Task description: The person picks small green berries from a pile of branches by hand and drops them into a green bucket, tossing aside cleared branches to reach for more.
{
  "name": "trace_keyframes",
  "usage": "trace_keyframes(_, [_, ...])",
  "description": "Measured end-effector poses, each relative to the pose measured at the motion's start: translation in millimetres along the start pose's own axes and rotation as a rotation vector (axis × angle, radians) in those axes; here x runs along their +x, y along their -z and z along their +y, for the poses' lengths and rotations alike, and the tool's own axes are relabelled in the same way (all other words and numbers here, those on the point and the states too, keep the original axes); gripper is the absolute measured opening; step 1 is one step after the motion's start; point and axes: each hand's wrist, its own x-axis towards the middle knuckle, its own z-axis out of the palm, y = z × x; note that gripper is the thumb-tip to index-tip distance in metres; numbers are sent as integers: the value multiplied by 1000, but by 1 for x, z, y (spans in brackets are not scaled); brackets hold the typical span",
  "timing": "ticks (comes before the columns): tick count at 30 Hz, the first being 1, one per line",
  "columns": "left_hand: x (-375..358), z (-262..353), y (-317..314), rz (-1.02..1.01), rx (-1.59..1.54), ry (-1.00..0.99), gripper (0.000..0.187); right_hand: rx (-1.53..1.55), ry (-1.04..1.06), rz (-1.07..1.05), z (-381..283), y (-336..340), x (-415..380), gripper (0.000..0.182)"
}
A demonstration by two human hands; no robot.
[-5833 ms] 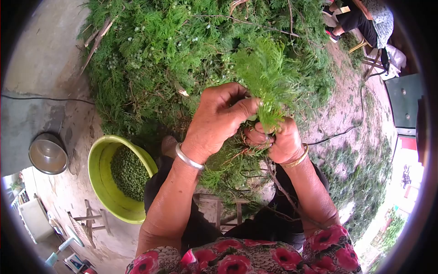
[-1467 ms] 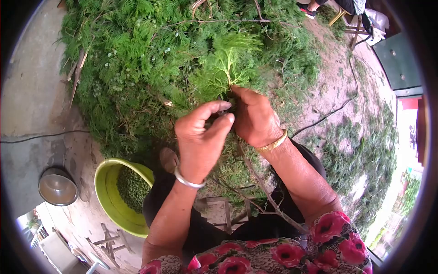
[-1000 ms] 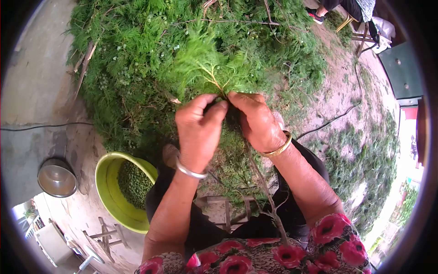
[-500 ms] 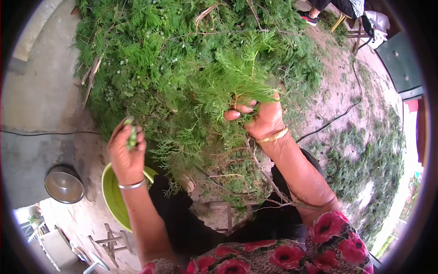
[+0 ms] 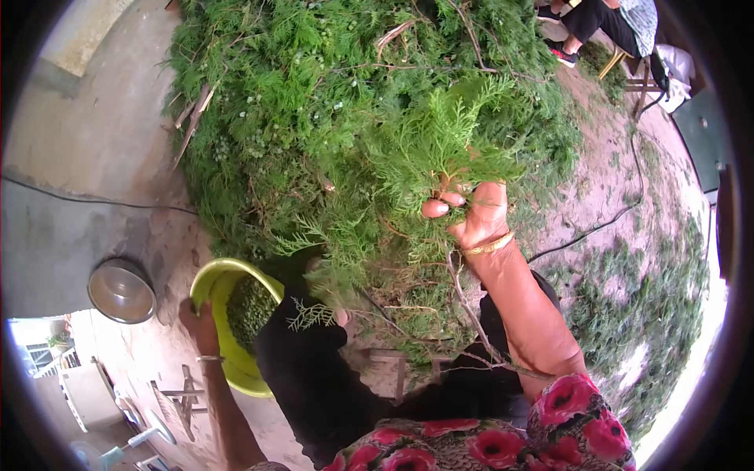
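Note:
My right hand (image 5: 477, 213) is closed round a leafy conifer branch (image 5: 452, 145). Its green sprays fan out above the fingers, and a bare woody stem runs down beside my forearm. At the left, my left hand (image 5: 201, 328) is at the rim of a yellow-green bucket (image 5: 236, 373). Its fingers are dark and blurred, so whether anything is in them does not show. Inside the bucket lies a heap of small green cones (image 5: 253, 310).
A large pile of cut conifer branches (image 5: 298, 102) fills the ground ahead. A metal bowl (image 5: 122, 290) lies left of the bucket, near a wooden stool (image 5: 184, 400). A black cable (image 5: 589, 231) crosses the ground at right. A seated person (image 5: 601, 27) is at upper right.
My left hand, which held small green cones, has moved down and left to the bucket. The right hand still grips the branch. The view has shifted, showing more of the bucket's contents.

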Motion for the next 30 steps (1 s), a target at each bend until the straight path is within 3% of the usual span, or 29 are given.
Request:
trace_keyframes(1, [-15, 38, 12, -2, -2, 15, 37, -16, 9, 24, 3, 2, 1, 24])
trace_keyframes(2, [-22, 126, 23, -169, -650, -22, 20, -34, 19, 46, 6, 4, 3, 25])
trace_keyframes(3, [-27, 162, 17, -245, -823, -74, 16, -18, 14, 62, 9, 5, 4, 28])
trace_keyframes(6, [-44, 249, 7, -647, -861, -322, 19, 12, -28, 2, 15, 11, 9, 30])
trace_keyframes(8, [-55, 286, -14, -805, -1020, -187, 15, 6, -27, -9, 17, 11, 9, 30])
trace_keyframes(9, [-57, 294, -24, -807, -1024, -187, 15, 5, -19, -18, 17, 11, 8, 31])
trace_keyframes(11, [-59, 306, -42, -964, -1414, 35, 13, -24, -9, 3, 17, 7, 6, 31])
trace_keyframes(14, [-61, 317, -49, -977, -1500, 110, 14, 26, -37, 15, 17, 13, 6, 33])
trace_keyframes(20, [-60, 316, -57, -970, -1457, -2, 8, -89, -69, -22, 17, 24, 10, 32])
trace_keyframes(25, [-48, 310, -57, -1071, -1203, -120, 5, -211, -31, 156, 24, 17, 4, 30])
trace_keyframes(30, [-55, 312, -59, -889, -1375, -77, 5, -194, -28, 103, 22, 21, 9, 30])
